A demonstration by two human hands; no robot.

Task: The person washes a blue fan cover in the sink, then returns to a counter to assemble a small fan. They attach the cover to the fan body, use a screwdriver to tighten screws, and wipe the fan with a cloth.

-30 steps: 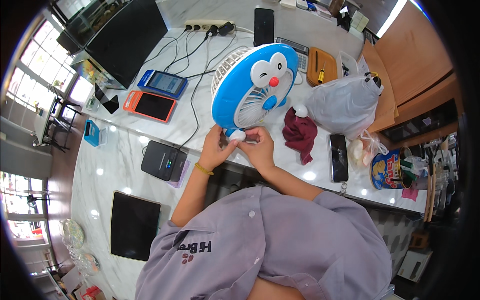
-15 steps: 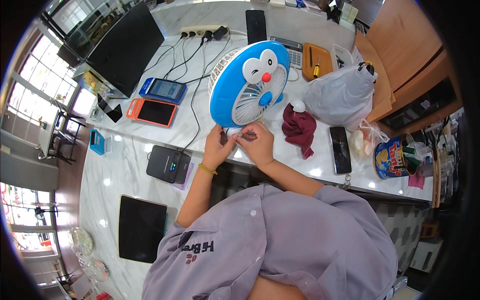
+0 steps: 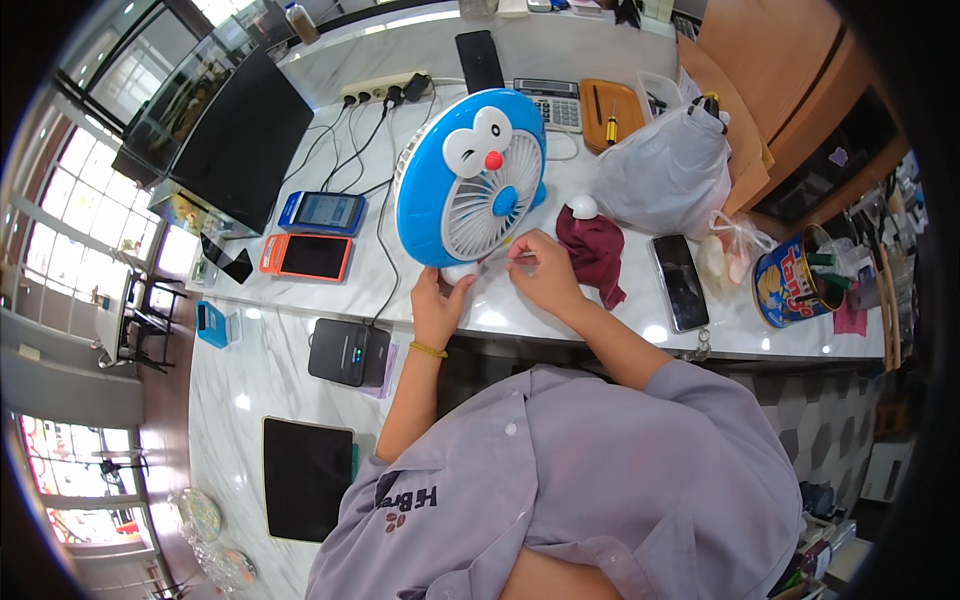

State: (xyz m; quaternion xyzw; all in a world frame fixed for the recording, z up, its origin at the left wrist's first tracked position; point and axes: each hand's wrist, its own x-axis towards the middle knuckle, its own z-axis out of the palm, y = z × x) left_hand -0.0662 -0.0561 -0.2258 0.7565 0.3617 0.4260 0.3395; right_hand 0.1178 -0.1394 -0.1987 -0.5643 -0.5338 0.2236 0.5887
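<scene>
A blue and white desk fan [image 3: 507, 201] with a cartoon face stands on the counter in front of me, tilted. My left hand [image 3: 438, 302] is closed around a white rounded part [image 3: 460, 272] at the fan's lower edge. Just right of that part, my right hand [image 3: 548, 280] is apart from the fan, its thumb and forefinger pinched together. Whatever they may hold is too small to make out. Beyond the right hand lies a crumpled maroon cloth [image 3: 592, 250], with a white dome-shaped piece [image 3: 582, 206] at its far end.
Right of the cloth are a phone [image 3: 680, 283], a grey plastic bag [image 3: 665, 170] and a blue tin [image 3: 785, 283]. A wooden tray [image 3: 625, 100] holds a yellow screwdriver [image 3: 612, 127]. At left are two handheld terminals [image 3: 310, 257], a black box-shaped device [image 3: 348, 352] and cables from a power strip [image 3: 375, 92].
My right hand has drawn away from the fan's white part toward the right, still pinched. My left hand stays on that part. The whole view has shifted slightly.
</scene>
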